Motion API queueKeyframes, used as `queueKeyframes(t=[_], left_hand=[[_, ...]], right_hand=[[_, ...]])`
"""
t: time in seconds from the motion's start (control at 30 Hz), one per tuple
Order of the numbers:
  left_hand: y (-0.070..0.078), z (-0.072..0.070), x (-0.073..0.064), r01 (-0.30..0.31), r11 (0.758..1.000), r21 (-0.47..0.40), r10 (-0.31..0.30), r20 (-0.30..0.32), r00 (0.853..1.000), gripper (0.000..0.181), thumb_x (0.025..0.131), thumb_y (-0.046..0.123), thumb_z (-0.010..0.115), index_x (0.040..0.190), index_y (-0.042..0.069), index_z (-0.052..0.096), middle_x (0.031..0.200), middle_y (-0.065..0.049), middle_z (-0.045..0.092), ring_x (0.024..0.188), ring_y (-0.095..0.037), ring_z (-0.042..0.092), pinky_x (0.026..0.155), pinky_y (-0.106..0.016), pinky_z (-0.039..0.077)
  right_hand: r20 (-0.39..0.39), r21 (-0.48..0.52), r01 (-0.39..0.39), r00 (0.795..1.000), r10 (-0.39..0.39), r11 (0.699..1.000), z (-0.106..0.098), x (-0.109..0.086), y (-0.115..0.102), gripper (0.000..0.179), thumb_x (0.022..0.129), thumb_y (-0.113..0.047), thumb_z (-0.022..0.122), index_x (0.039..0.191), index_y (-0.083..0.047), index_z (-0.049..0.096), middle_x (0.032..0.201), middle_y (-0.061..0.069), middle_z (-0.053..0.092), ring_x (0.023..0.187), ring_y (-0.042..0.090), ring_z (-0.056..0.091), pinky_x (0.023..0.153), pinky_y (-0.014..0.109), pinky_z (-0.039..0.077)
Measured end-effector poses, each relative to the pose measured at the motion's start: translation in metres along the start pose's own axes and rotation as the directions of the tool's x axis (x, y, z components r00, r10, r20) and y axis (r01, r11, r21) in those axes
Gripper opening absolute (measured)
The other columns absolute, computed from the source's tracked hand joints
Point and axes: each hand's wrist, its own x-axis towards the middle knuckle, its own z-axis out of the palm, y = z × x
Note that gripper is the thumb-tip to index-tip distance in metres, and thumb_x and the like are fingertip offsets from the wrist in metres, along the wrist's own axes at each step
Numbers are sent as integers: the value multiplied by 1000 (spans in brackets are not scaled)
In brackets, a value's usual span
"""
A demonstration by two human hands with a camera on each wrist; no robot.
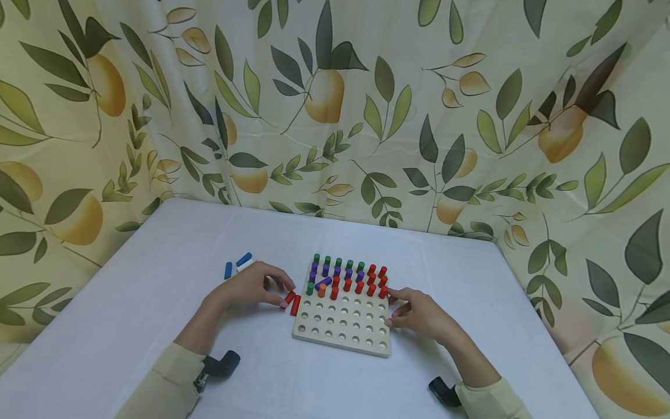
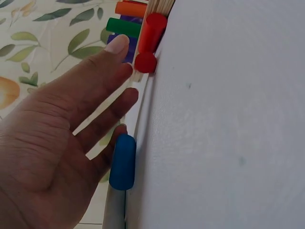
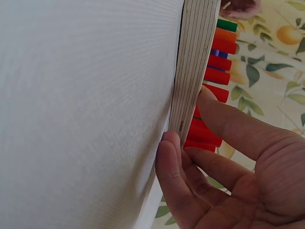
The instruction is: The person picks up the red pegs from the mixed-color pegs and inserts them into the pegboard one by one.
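Note:
A wooden pegboard (image 1: 341,337) lies on the table, its far rows filled with green, purple and red pegs and its near holes bare. One purple peg (image 1: 323,283) lies slanted beside an orange peg (image 1: 321,290). My left hand (image 1: 256,284) hovers at the board's left edge with fingers spread and nothing between them. Two loose red pegs (image 1: 295,305) lie just by its fingertips. On the opposite side, my right hand (image 1: 419,314) grips the board's right edge. In the right wrist view its thumb (image 3: 224,114) presses the top rim, with the other fingers curled against the side.
Loose blue pegs (image 1: 228,270) lie beyond the left hand, next to a white piece (image 1: 244,265) partly hidden by it. A white cloth covers the table (image 1: 262,372). Behind it hangs a fruit-patterned curtain (image 1: 335,145). Black devices (image 1: 222,365) are on both wrists.

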Motion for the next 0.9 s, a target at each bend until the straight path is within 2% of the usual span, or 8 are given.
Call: queueKeyframes(t=[0.33,0.57,0.9], left_hand=[[1,5,2,24,999,44,-22,-29,999,33,82,13,90,112,20,78,101,12,71,89,-16,62,80,-32,53],[2,4,2,74,995,61,-73,-30,997,33,84,4,85,111,20,78,98,11,70,86,-16,61,76,-32,54],[-2,9,5,92,992,92,-85,-83,993,24,82,13,90,103,20,80,94,12,70,82,-14,61,76,-31,54]], right_hand=[[-1,4,8,1000,-8,1000,0,-1,0,71,81,-16,90,142,3,59,113,3,64,86,19,58,71,35,52],[1,1,4,1000,-4,1000,0,0,-1,71,82,-16,90,143,3,59,112,4,64,85,19,58,71,35,52],[-3,1,-9,1000,9,1000,0,1,-1,71,81,-16,90,142,3,59,114,4,65,86,19,59,71,33,54]])
